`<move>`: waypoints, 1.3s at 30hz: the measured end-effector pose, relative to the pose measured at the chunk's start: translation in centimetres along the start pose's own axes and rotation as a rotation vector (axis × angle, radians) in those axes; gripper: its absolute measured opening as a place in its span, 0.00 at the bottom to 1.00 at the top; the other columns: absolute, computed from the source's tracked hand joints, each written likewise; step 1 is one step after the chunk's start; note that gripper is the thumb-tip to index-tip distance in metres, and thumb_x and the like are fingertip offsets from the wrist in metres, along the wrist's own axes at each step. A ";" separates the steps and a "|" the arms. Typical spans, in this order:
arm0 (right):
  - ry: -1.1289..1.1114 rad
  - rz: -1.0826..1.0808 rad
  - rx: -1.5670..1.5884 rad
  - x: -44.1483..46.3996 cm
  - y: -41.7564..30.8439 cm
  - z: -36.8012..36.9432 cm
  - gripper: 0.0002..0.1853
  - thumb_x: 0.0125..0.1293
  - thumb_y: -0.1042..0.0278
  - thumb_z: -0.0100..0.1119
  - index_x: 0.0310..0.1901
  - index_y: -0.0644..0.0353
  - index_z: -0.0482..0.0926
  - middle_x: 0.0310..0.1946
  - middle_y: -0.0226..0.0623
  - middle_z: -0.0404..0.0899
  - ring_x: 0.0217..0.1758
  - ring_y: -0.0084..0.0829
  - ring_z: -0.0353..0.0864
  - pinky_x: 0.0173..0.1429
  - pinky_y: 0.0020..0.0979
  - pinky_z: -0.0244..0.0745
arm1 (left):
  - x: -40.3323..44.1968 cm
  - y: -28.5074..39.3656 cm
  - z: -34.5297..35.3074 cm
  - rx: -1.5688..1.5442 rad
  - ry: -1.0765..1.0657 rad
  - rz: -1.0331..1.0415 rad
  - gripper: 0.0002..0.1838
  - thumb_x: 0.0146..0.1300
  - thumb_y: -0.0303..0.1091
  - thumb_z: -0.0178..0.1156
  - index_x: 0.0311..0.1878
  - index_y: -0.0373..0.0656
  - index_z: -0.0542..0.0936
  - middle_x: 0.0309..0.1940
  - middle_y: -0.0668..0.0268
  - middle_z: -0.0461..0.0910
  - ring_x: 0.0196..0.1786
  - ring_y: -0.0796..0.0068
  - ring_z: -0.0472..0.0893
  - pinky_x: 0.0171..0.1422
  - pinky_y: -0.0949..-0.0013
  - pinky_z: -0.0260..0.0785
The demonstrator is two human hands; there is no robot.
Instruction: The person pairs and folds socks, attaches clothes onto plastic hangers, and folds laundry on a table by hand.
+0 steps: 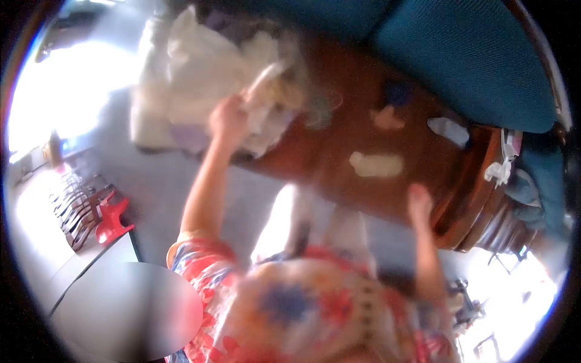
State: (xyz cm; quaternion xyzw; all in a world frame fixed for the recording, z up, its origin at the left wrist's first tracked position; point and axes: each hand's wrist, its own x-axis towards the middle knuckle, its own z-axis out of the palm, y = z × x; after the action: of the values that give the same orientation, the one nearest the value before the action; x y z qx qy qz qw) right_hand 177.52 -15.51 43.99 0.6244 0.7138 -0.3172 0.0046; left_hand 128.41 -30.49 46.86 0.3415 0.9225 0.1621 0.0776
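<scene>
My left hand [229, 121] is closed at the near right side of a heap of pale cloth [200, 78]. A whitish strip of that cloth rises from its fingers, smeared by motion. My right hand [419, 202] is over the near right edge of a brown wooden table [315, 145]; its fingers are too blurred to read. Between the hands, a cream oblong piece [376, 164] lies on the tabletop. Beyond it are a small pinkish-orange piece [387, 118] and a dark blue thing [398, 92]. A pale, rounded item [448, 131] rests near the table's right end.
A teal sofa [466, 54] borders the table's far side. White crumpled material [500, 172] hangs at the right end. A red plastic stool [113, 216] stands at the left, beside a dark rack [74, 209]. Bright light washes out both sides.
</scene>
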 end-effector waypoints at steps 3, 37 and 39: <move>-0.075 -0.219 0.151 0.9 -12.6 0.8 0.12 0.56 0.71 0.54 0.44 0.60 0.75 0.40 0.42 0.77 0.43 0.38 0.77 0.48 0.31 0.71 | 1.5 2.9 -5.6 -0.225 -0.318 -0.013 0.17 0.42 0.25 0.54 0.41 0.40 0.77 0.30 0.65 0.78 0.31 0.78 0.75 0.37 0.75 0.68; 0.288 -0.655 0.236 -3.0 -16.3 -7.4 0.08 0.57 0.67 0.56 0.36 0.60 0.78 0.28 0.38 0.77 0.27 0.33 0.74 0.34 0.30 0.70 | -5.7 18.6 -2.5 -0.725 -1.004 0.710 0.16 0.52 0.23 0.54 0.46 0.37 0.76 0.34 0.67 0.78 0.32 0.85 0.73 0.35 0.78 0.67; 0.142 -0.578 0.203 -4.1 -16.1 -8.2 0.09 0.56 0.65 0.57 0.36 0.60 0.78 0.29 0.41 0.77 0.28 0.38 0.75 0.34 0.33 0.70 | -5.3 18.2 -2.1 -0.821 -1.283 0.504 0.16 0.53 0.22 0.54 0.48 0.35 0.75 0.36 0.67 0.78 0.34 0.85 0.73 0.38 0.79 0.67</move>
State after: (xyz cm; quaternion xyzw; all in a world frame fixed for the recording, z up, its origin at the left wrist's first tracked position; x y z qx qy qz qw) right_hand 167.21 -15.66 59.38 0.4133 0.8250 -0.3306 -0.1979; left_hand 142.86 -21.51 55.40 0.5103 0.4600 0.2735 0.6732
